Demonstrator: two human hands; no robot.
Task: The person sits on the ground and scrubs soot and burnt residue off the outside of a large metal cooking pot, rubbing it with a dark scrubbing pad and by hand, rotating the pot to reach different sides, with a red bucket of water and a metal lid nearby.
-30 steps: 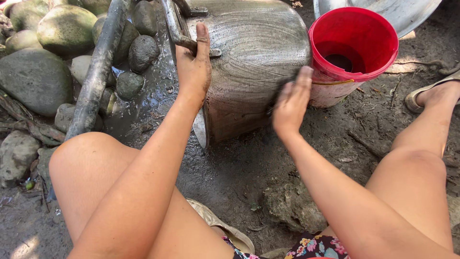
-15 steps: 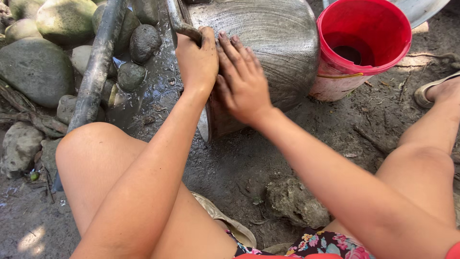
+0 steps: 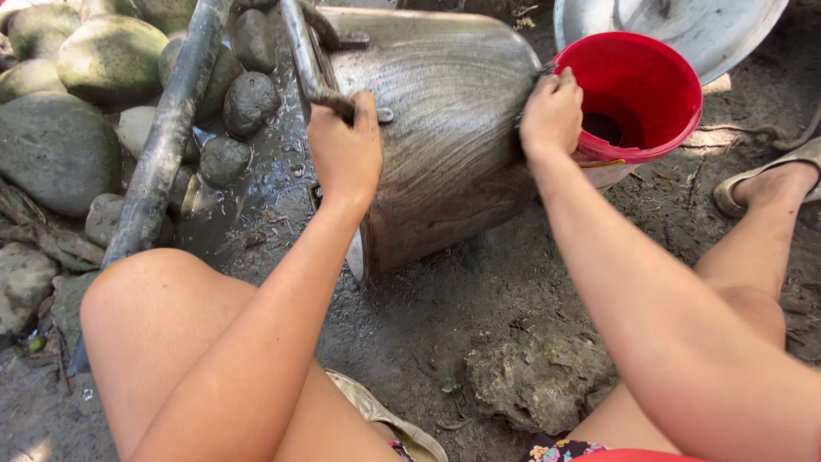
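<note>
A large metal pot (image 3: 445, 145), smeared with grey streaks, lies on its side on the wet ground. My left hand (image 3: 346, 154) is closed around its rim and handle at the left, holding it steady. My right hand (image 3: 552, 111) presses a dark scrubbing wad against the pot's right side, right beside a red bucket (image 3: 658, 81).
Rounded river stones (image 3: 103, 60) and a dark pipe (image 3: 167, 145) lie at the left. A metal lid (image 3: 676, 26) sits at the back right. A rough rock (image 3: 534, 376) lies between my bare knees, and my sandalled foot (image 3: 770, 184) rests at the right.
My right hand has swept from the pot's left side, next to my left hand, across to its right side by the red bucket. The left hand keeps its hold on the rim.
</note>
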